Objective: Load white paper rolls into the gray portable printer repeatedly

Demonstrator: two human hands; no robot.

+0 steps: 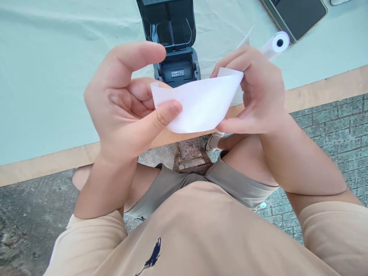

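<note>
Both hands hold a curved white paper strip [199,102] in front of my chest. My left hand [126,103] pinches its left end between thumb and fingers. My right hand [255,90] grips the right end, and the white paper roll [276,43] pokes out behind its fingers. Just beyond the strip a small dark printer [175,42] stands on the table with its lid open, showing an empty paper bay.
The table carries a pale green cloth [51,76] with a wooden front edge [322,90]. A dark tablet-like device [299,15] lies at the far right. Below are my knees, a paved floor and a small wooden stool [191,161].
</note>
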